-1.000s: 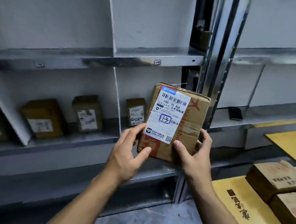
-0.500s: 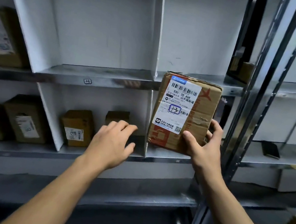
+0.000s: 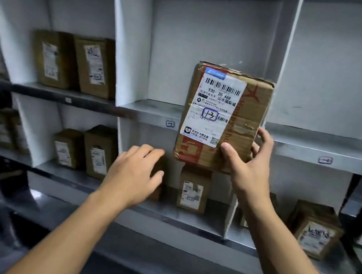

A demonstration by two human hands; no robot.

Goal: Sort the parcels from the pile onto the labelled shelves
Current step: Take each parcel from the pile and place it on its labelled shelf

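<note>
Before the grey metal shelf (image 3: 153, 111), the right hand (image 3: 247, 168) grips a brown cardboard parcel (image 3: 250, 114), while the left hand (image 3: 132, 174) hovers slack-fingered below that shelf.

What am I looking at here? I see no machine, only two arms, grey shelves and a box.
There is no machine: a person sorts parcels by hand. The one camera sits on their head, looking forward and down, so both arms reach in from below. The right hand grips the lower right corner of a cardboard parcel, held upright before the shelf. Its white label bears a handwritten boxed mark, seemingly 13; a small tag on the shelf edge is too blurred to read surely. The left hand is open and holds nothing. In neighbouring compartments stand other parcels.
</note>
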